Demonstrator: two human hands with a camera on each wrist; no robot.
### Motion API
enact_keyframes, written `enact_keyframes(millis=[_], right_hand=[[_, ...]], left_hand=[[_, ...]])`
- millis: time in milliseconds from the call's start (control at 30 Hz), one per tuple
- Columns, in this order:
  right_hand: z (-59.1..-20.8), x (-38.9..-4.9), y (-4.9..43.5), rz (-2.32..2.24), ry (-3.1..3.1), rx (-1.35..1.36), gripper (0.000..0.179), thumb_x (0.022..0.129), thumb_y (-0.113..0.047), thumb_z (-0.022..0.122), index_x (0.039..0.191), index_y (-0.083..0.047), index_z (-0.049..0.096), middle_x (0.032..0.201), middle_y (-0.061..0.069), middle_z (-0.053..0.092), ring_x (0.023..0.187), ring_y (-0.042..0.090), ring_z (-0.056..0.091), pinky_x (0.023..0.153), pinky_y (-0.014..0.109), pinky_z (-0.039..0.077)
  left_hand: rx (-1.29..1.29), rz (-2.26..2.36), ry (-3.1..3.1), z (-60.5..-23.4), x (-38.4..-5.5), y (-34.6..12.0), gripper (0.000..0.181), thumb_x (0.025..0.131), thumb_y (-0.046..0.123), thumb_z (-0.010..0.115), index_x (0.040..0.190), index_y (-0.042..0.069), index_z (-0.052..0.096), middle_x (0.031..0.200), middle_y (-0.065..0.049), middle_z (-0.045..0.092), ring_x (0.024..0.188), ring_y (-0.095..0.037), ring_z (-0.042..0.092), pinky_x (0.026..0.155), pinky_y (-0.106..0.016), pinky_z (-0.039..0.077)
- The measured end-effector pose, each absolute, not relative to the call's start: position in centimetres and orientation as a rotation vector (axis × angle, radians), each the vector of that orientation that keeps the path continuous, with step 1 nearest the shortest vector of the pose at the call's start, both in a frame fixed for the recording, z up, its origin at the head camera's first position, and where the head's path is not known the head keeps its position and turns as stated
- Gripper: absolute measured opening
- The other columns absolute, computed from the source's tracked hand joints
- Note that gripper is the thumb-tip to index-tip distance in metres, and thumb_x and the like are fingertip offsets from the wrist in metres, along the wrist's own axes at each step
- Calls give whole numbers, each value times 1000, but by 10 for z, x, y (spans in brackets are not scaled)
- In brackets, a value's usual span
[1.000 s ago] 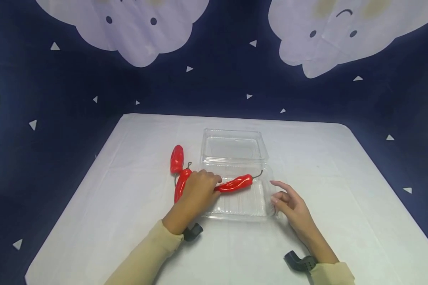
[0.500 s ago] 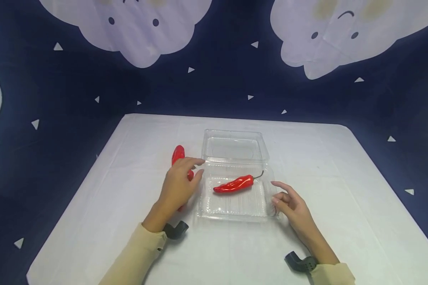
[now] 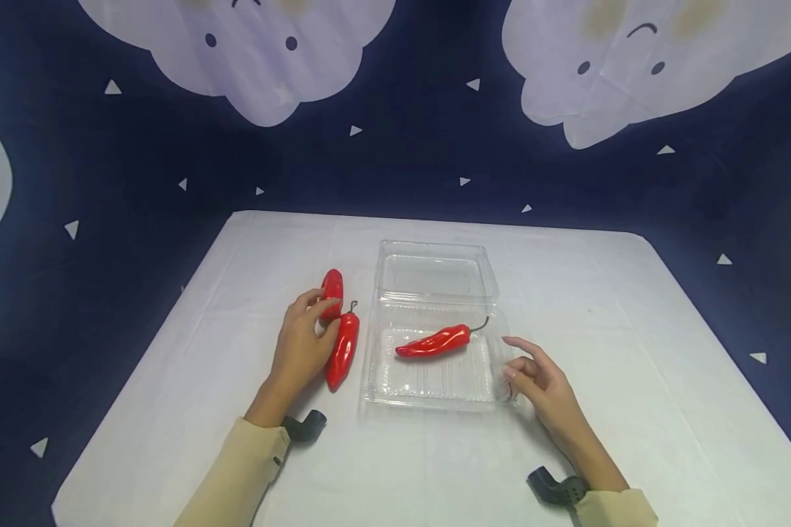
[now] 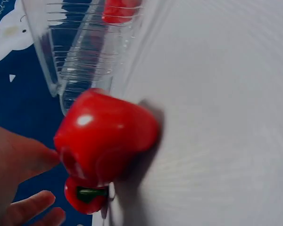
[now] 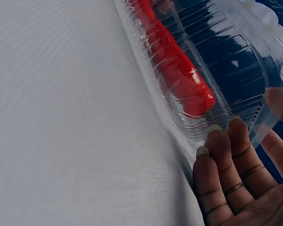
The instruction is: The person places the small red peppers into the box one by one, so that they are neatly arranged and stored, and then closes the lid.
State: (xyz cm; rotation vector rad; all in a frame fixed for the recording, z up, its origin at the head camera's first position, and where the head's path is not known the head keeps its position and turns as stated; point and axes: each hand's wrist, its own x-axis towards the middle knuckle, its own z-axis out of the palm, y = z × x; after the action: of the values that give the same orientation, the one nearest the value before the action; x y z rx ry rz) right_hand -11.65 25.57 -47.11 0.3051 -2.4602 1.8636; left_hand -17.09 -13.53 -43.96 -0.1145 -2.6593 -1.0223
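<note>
The slender, glossy red pepper (image 3: pixel 435 342) with a thin curved stem lies on the ridged floor of the clear plastic hinged container (image 3: pixel 422 384), its stem toward the right side. The transparent rectangular lid (image 3: pixel 435 274) stands open on the side away from the person. A second earlier the left hand (image 3: pixel 299 348) was on this pepper; it has since let go and moved leftward, while the pepper has kept its place. The left hand is now beside two more peppers on the white-covered table (image 3: pixel 633 344): a long, shiny red near pepper (image 3: pixel 344 351) with a hooked stem, and a blunt-ended red far pepper (image 3: pixel 332 284), partly covered by the fingers. Thumb and fingers are spread apart, the thumb at the near pepper, with no grip on either. The right hand (image 3: pixel 542 377) has stayed at the container's right edge; it appears to pinch the rim between thumb and fingers, although the transparent plastic makes the contact hard to read. For the work in hand, the change may be judged thus: one pepper is placed inside, and two remain outside, within the left hand's reach.
</note>
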Motion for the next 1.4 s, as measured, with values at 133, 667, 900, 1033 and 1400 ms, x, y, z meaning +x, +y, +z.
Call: enact_keyframes(millis=[133,667,900,1033,1400], right_hand=[[-471,-116,255,1858,-2466,299,48,102,-11,63,148,-9,48,96,22,65,76,15,63,70,24,53],[-470,-117,255,1852,-2464,308,49,102,-12,63,149,-10,48,97,22,66,77,17,64,71,24,54],[-471,-117,256,1847,-2467,311,49,102,-12,63,149,-9,47,97,22,66,77,17,64,72,23,54],[-472,-117,256,1844,-2471,306,49,102,-12,63,149,-9,48,97,22,66,76,17,64,71,23,54],[-471,-116,257,1883,-2475,291,50,102,-12,63,149,-8,46,99,20,66,79,14,64,74,24,54]], left_hand=[[-91,-1051,-2722,-444,-172,-137,43,94,20,73,135,10,67,156,-11,43,143,-35,40,103,-54,48],[11,-1044,-2532,-465,-186,-156,38,86,1,79,120,7,62,131,-13,58,122,-32,62,99,-46,53],[134,-1168,-2421,-468,-189,-160,41,91,10,75,129,9,62,123,-14,65,111,-31,69,91,-44,57],[192,-1227,-2351,-466,-189,-162,40,95,17,74,133,12,63,130,-10,66,112,-27,69,92,-40,57],[358,-1448,-2327,-462,-189,-169,43,99,29,69,138,12,62,139,-11,62,116,-27,68,92,-38,57]])
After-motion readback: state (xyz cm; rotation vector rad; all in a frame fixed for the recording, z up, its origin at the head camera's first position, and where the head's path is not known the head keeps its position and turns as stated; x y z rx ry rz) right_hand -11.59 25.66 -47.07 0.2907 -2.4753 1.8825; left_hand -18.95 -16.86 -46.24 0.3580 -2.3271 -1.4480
